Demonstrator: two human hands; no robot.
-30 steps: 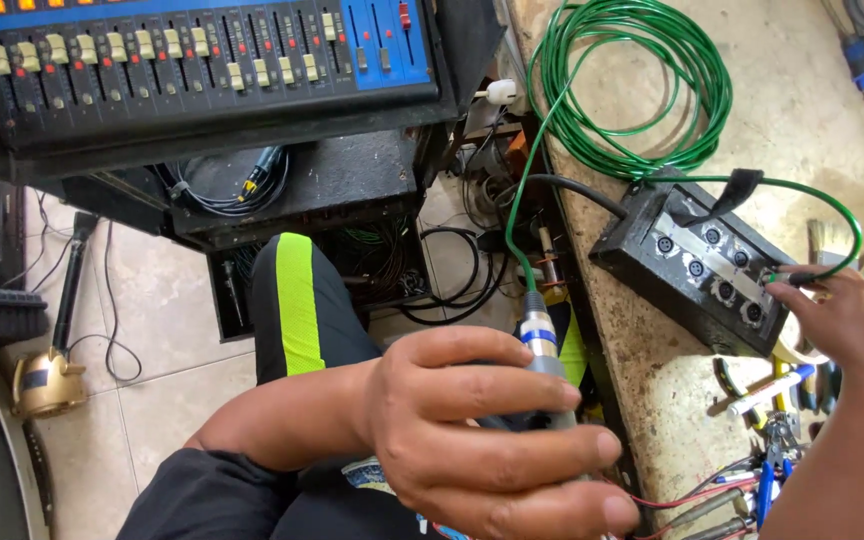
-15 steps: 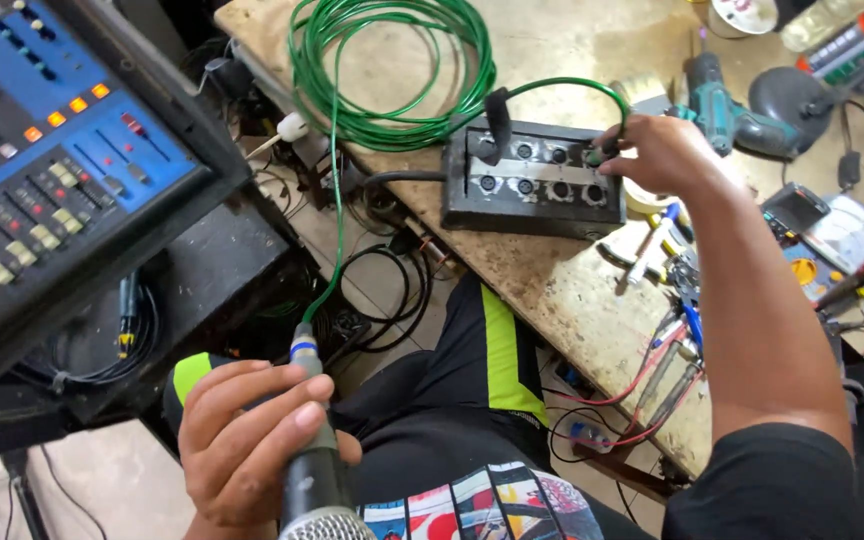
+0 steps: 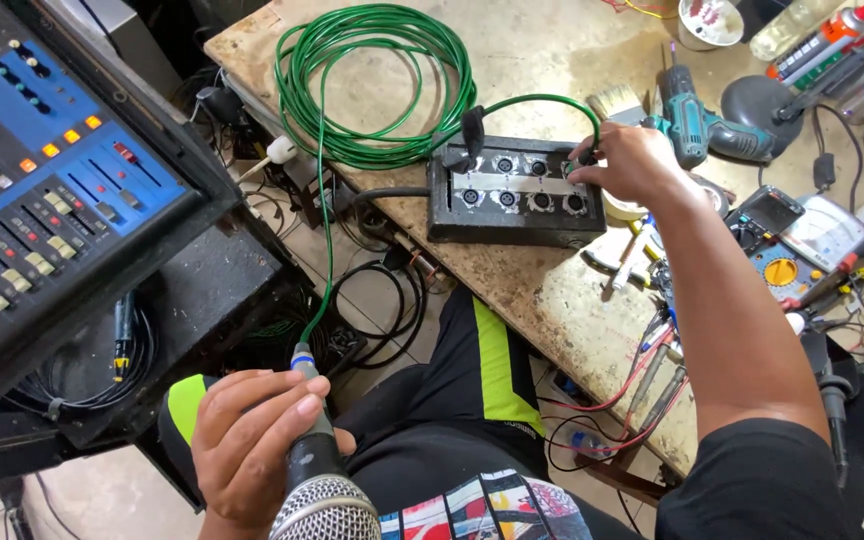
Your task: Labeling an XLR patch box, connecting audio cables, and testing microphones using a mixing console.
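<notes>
My left hand (image 3: 252,440) grips a microphone (image 3: 320,490) with a silver mesh head, low in the frame. A green cable (image 3: 324,230) runs from its base up to a coil (image 3: 372,80) on the workbench. My right hand (image 3: 630,160) rests on the right end of a black connector box (image 3: 512,192) with several round sockets, fingers pinching the green cable's plug there. The box lies near the bench's front edge.
A blue and black mixing console (image 3: 47,190) stands at the left. On the worn bench (image 3: 542,290) lie a teal cordless drill (image 3: 687,120), a brush, a multimeter (image 3: 787,262), spray cans and loose wires. Black cables hang below the bench.
The view has swung so the bench sits further left. My right hand stays at the box's right end. The microphone in my left hand has shifted slightly right in the frame.
</notes>
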